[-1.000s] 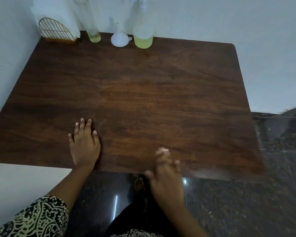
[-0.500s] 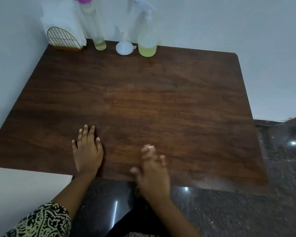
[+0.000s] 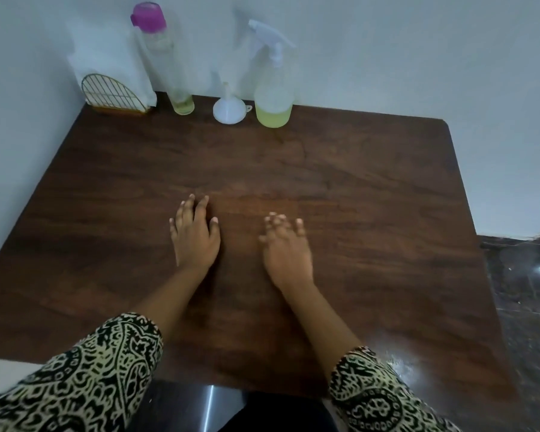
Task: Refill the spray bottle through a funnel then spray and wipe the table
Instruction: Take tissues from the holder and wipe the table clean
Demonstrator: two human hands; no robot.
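A clear spray bottle (image 3: 273, 98) with a white trigger head stands at the back edge of the dark wooden table (image 3: 371, 188), a little yellow-green liquid in its bottom. Left of it a white funnel (image 3: 229, 109) sits mouth down. Further left stands a tall clear bottle (image 3: 166, 63) with a pink cap and a little yellowish liquid. My left hand (image 3: 195, 236) and my right hand (image 3: 286, 247) are over the middle of the table, fingers extended, holding nothing, well short of the bottles.
A gold wire holder (image 3: 111, 95) with white paper napkins (image 3: 106, 54) stands in the back left corner against the white wall. Dark glossy floor tiles (image 3: 524, 291) lie to the right of the table.
Both hands have moved forward from the table's near edge to its middle. The camera has come closer and tilted up, showing the bottles whole.
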